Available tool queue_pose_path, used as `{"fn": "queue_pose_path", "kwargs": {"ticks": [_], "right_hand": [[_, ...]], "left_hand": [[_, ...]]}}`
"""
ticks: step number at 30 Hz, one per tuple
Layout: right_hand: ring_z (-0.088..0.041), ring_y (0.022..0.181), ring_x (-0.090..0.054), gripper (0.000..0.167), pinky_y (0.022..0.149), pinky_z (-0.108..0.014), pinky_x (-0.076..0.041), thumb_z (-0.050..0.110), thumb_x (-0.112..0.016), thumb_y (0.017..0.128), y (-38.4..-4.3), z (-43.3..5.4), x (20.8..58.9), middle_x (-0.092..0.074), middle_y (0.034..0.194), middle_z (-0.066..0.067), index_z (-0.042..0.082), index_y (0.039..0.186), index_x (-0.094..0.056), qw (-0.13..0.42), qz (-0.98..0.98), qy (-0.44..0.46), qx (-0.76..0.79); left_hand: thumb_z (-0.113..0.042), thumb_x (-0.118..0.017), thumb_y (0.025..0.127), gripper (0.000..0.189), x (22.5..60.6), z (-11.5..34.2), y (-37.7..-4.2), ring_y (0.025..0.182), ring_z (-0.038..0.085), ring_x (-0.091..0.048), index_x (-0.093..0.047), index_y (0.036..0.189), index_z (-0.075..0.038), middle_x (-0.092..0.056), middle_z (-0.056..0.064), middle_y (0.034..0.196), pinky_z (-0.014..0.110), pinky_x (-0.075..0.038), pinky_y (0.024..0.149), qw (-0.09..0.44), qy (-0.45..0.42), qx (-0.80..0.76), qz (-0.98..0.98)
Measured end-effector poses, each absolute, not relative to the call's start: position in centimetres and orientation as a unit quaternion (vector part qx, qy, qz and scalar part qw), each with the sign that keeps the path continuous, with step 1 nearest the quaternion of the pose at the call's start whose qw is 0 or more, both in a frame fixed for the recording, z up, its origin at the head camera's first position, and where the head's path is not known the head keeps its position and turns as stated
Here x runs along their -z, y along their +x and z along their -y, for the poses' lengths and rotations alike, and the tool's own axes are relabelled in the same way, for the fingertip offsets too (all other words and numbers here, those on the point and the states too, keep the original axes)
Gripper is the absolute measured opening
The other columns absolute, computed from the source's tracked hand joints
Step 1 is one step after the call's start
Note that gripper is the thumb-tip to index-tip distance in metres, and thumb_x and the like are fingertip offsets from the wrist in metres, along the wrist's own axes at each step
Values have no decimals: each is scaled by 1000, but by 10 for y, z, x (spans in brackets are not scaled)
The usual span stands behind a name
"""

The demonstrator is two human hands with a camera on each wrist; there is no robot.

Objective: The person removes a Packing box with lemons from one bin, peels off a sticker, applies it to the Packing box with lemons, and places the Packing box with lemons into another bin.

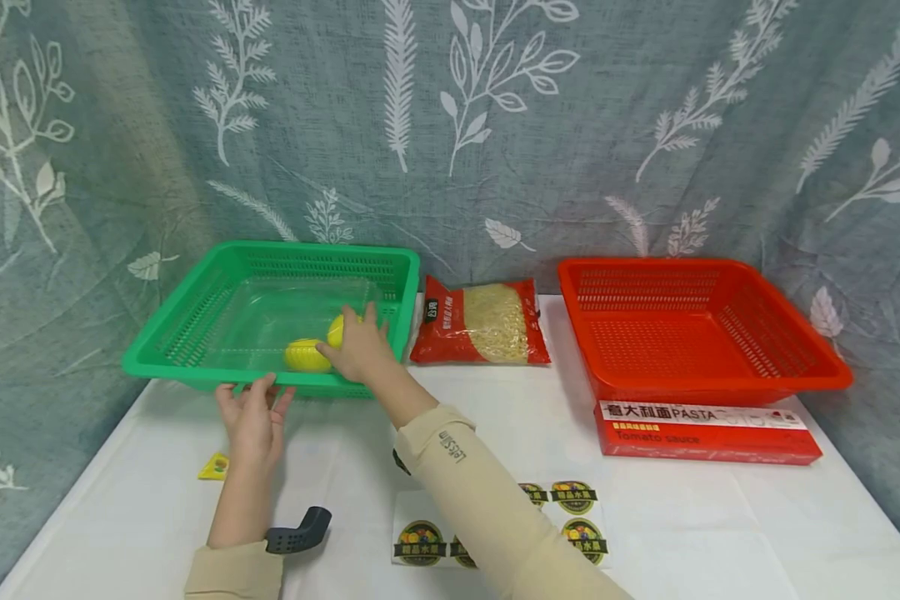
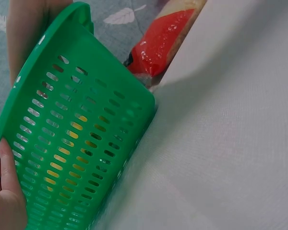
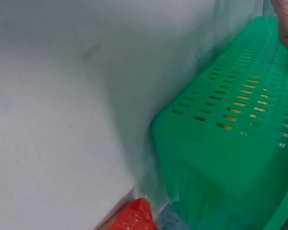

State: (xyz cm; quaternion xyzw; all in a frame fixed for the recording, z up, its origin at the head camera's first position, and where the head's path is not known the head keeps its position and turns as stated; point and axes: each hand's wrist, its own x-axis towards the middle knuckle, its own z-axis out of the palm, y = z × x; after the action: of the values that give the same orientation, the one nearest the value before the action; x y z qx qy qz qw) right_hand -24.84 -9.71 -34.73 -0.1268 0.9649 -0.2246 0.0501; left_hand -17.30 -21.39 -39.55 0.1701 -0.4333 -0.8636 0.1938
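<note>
A green basket stands at the back left, with a clear plastic box inside it. Two yellow lemons lie in the box, close together. My right hand reaches over the basket's front right part and holds the right lemon between thumb and fingers, hiding some of it. At the front rim, my left hand grips the basket from outside. Yellow shows through the slots of the basket wall in the left wrist view.
Right of the green basket lies a red pasta bag. A red basket stands at the right, with a red pasta box before it. Fruit stickers lie partly under my right forearm; a small yellow packet is beside my left forearm.
</note>
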Motion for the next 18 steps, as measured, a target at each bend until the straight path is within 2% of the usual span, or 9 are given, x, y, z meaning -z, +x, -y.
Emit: {"fn": "queue_pose_path", "kwargs": {"ticks": [5,8,14,18], "right_hand": [[-29,123,-43,74,96,-33,-41,53,-47,88,-249,99,346,-8,151,-14,17,146,-19,72,-965,-96,231],[-27,116,-50,75,89,-31,-46,54,-47,88,-250,100,345,-8,151,-14,17,147,-17,79,-968,-88,221],[-27,116,-49,76,91,-31,-45,55,-47,88,-250,102,345,-9,151,-14,17,147,-17,85,-969,-87,213],[-29,120,-45,76,94,-33,-42,54,-47,88,-250,102,345,-10,150,-15,16,147,-17,97,-966,-84,226]], "left_hand": [[-3,-46,93,41,393,213,-173,92,11,-50,-25,125,-17,-39,6,115,20,-50,77,191,172,861,438],[-3,-46,93,41,392,212,-173,92,11,-50,-25,126,-17,-39,5,116,20,-50,77,189,173,859,442],[-2,-44,94,43,391,214,-174,95,12,-49,-22,128,-16,-39,5,117,20,-50,77,186,175,857,448],[-1,-44,93,41,392,215,-174,91,10,-50,-24,126,-16,-39,5,116,20,-51,74,185,174,862,438]]}}
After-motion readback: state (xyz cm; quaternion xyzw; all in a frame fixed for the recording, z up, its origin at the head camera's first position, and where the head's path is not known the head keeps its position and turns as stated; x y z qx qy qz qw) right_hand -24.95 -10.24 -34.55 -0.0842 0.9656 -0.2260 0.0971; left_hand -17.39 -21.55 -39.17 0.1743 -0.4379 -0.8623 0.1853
